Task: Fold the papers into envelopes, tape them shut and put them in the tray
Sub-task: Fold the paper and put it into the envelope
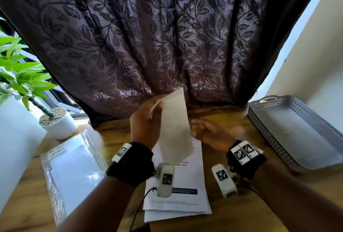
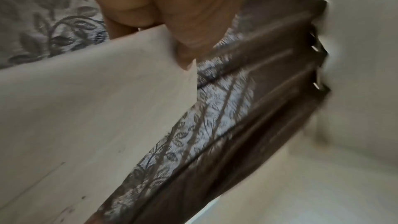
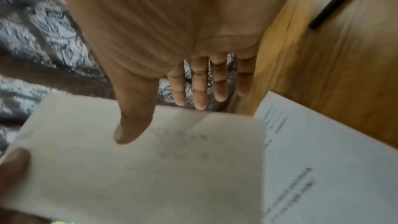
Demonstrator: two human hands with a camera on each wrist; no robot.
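Print on the stacked papers (image 1: 185,179) — blurred, perhaps unreadable.

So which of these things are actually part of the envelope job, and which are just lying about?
Part of the job:
- folded paper, held up by the left hand
- right hand, open
- printed sheets
- grey tray

Just lying about:
- potted plant
- curtain
- plastic sleeve

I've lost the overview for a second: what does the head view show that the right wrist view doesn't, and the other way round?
Head view only: the grey tray with no envelope in it, the potted plant, a plastic sleeve of sheets, and the left hand gripping the folded paper.
Right wrist view only: the right hand from the palm side, fingers straight, holding nothing.
Both: folded paper, printed sheets, wooden table, curtain.
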